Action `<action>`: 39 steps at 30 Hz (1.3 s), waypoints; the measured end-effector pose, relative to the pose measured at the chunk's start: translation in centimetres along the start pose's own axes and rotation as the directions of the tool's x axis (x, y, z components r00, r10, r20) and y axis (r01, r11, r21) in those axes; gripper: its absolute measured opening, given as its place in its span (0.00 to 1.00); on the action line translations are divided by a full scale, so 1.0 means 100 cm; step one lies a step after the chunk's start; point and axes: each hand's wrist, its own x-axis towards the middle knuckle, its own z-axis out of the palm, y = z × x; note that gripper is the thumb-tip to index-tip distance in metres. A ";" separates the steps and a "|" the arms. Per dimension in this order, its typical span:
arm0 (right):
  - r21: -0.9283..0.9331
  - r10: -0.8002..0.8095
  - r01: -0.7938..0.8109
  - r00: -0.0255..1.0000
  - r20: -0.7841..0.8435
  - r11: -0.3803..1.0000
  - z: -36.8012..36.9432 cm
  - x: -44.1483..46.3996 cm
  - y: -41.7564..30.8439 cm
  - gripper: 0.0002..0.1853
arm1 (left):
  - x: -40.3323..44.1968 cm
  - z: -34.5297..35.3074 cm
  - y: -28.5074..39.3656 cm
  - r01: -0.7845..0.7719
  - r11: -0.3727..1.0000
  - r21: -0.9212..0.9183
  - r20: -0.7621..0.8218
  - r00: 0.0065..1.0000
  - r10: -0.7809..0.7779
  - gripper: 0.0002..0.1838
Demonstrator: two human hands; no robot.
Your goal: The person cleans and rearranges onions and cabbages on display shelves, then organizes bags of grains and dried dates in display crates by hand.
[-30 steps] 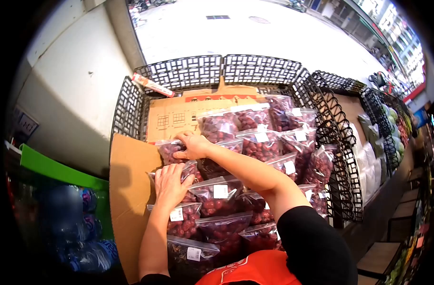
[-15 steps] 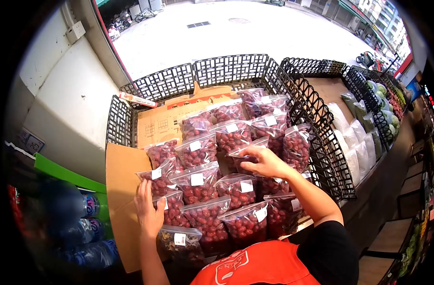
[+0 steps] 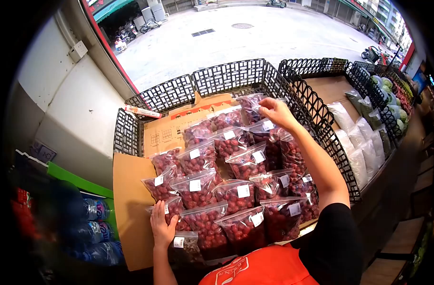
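Note:
Clear zip bags of dried red dates (image 3: pixel 205 230), most with white labels, stand in rows on cardboard. At the front left my left hand (image 3: pixel 162 225) lies against the side of a small bag of dates (image 3: pixel 173 209), its fingers stretched out. Beyond the middle rows, my right hand (image 3: pixel 276 113) is at the back right with fingertips pinched at the top edge of a date bag (image 3: pixel 251 108). My palm hides part of the bags there. A bag with darker dried contents (image 3: pixel 186 254) sits below my left hand. One labelled bag (image 3: pixel 248 164) leans in the middle.
Black plastic crates (image 3: pixel 229 73) fence the back and right. A cardboard flap (image 3: pixel 131 204) rises at left, beside water bottles (image 3: pixel 96 232) in a green rack. White bags (image 3: pixel 362 152) and cabbages (image 3: pixel 388 97) fill crates to the right. A long thin box (image 3: pixel 143 112) rests on the crate corner.
My right hand has left the bag in the middle and reached away to the back right. The middle bag now stands fuller in view. My left hand stays beside the front left bags.

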 end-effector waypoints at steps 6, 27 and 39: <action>-0.374 0.136 -0.157 0.987 -0.082 0.914 0.040 0.112 0.065 0.21 | 0.007 -0.002 0.004 0.085 0.996 0.017 0.077 0.993 -0.086 0.36; -0.811 0.443 0.230 0.741 0.504 0.538 0.094 0.174 0.132 0.41 | 0.016 -0.002 0.013 0.229 0.970 0.086 0.158 0.958 -0.240 0.39; -0.464 -0.238 0.415 0.888 0.393 0.783 0.028 0.098 0.037 0.26 | 0.008 -0.006 -0.004 0.190 0.958 -0.216 0.099 0.980 -0.172 0.34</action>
